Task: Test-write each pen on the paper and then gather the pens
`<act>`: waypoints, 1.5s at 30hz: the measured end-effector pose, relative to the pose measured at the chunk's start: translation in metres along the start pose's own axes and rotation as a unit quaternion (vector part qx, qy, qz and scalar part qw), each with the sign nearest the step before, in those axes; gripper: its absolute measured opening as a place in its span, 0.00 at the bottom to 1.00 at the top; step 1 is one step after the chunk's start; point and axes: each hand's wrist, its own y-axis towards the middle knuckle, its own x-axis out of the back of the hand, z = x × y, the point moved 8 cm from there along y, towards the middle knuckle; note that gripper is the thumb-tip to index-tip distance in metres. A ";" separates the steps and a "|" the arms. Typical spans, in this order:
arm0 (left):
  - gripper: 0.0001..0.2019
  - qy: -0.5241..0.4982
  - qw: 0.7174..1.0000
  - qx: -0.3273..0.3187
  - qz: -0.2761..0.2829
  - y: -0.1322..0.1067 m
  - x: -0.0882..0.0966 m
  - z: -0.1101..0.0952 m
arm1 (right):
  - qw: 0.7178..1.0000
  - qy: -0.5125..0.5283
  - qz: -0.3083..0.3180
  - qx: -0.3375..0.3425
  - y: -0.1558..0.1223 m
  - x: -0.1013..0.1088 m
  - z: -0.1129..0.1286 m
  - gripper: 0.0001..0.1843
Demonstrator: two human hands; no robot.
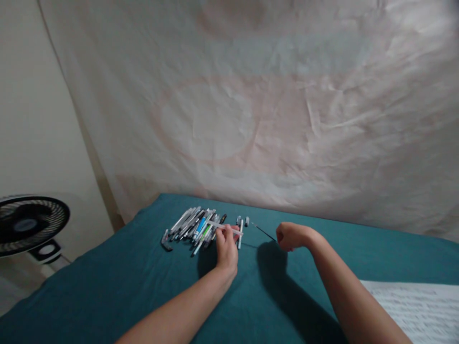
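My left hand (pixel 226 247) is closed on a clear pen barrel (pixel 219 224) that lies across the right end of a pile of several pens (pixel 193 224) on a teal cloth (pixel 136 277). My right hand (pixel 291 235) is pinched on a thin dark ink refill (pixel 263 231) that points left toward the barrel, a short gap away. A white pen (pixel 240 232) and small caps (pixel 243 220) lie just right of the left hand.
A creased pale sheet (pixel 272 105) hangs behind the teal surface. A black and white fan (pixel 27 224) stands at the left, below the table level. A white lined paper (pixel 423 306) lies at the lower right.
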 end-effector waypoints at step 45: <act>0.15 0.151 0.961 -0.028 0.231 -0.029 -0.047 -0.011 | 0.899 0.379 -0.095 0.199 0.005 0.002 0.074 0.19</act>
